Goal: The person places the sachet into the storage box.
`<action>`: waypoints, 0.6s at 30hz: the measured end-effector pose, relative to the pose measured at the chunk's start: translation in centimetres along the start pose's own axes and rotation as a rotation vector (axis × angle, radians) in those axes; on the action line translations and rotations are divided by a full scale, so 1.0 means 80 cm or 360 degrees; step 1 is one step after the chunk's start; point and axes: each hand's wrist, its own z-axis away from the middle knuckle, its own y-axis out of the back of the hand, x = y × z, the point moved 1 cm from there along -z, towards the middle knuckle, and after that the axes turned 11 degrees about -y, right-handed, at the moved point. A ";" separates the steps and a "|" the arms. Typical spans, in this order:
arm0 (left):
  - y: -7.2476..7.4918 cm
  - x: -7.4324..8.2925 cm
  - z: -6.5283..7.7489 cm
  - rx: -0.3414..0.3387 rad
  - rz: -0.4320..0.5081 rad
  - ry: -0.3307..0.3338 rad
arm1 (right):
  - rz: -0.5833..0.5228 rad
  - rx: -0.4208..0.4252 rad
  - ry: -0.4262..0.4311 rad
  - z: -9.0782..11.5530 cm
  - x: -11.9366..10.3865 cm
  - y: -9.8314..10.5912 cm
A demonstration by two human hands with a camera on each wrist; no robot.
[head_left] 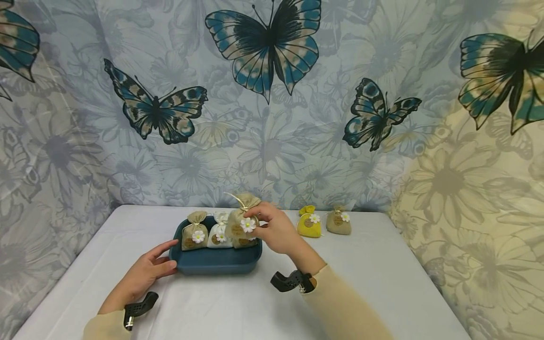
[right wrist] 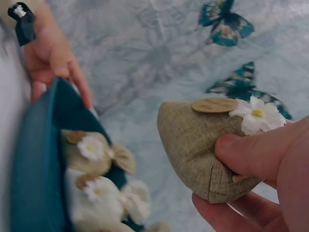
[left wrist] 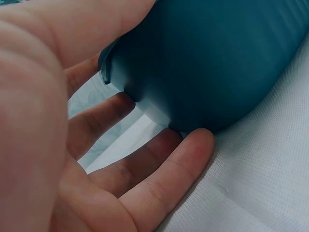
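My right hand pinches a tan drawstring sachet between thumb and fingers, over the right end of a dark blue tray. This sachet carries a white flower and a brown oval tag, seen close in the right wrist view. At the tray's left end, my left hand touches the wall with extended fingers. Inside the tray, along its back, stand another tan sachet and a white sachet. A further tan sachet there is mostly hidden behind the held one.
Right of the tray, a yellow sachet and a brownish sachet sit near the back of the white-covered table. A butterfly-print cloth hangs behind the table and along its sides.
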 end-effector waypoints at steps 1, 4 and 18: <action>0.000 0.000 0.000 -0.0003 -0.0003 0.0001 | 0.0031 -0.0016 0.0009 -0.003 0.000 -0.009; -0.001 0.001 0.000 -0.0001 -0.0001 0.0006 | 0.0080 -0.0071 0.0013 -0.014 0.004 -0.036; -0.001 0.001 -0.001 0.0019 -0.0005 0.0003 | 0.0346 -0.0303 -0.0198 -0.048 0.006 -0.135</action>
